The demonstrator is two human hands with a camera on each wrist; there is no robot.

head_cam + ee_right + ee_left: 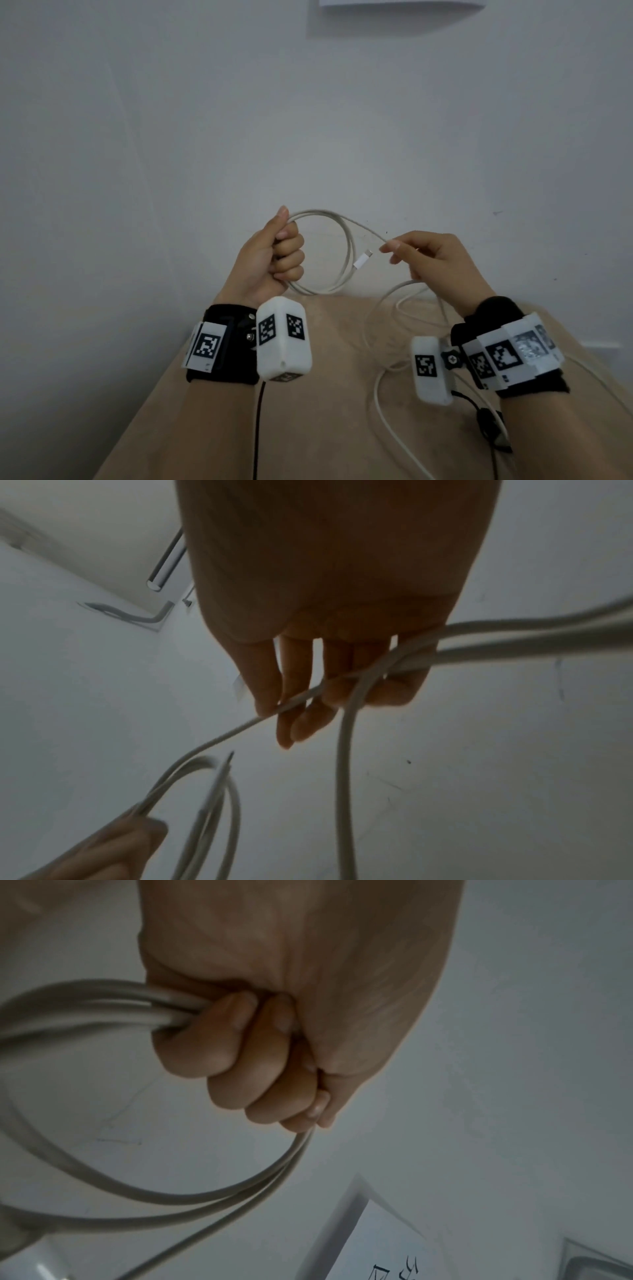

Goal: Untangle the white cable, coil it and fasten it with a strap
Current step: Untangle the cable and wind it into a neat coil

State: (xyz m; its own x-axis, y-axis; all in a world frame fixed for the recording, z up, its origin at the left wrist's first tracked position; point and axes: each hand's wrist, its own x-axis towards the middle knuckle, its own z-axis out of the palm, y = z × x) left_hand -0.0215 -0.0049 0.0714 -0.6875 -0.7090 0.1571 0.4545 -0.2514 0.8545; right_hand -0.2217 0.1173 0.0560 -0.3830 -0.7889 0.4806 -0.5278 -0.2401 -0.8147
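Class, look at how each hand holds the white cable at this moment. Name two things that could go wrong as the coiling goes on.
1. The left hand grips a few loops of the white cable with the connector dangling inside them; it may snag the next turn.
2. Loose cable crosses itself at the right hand and trails over the table, so a kink could be wound in.

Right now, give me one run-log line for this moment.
stage: coiling | left hand: grips loops of white cable | right hand: pinches loose strand | connector: dangling | strap: not seen
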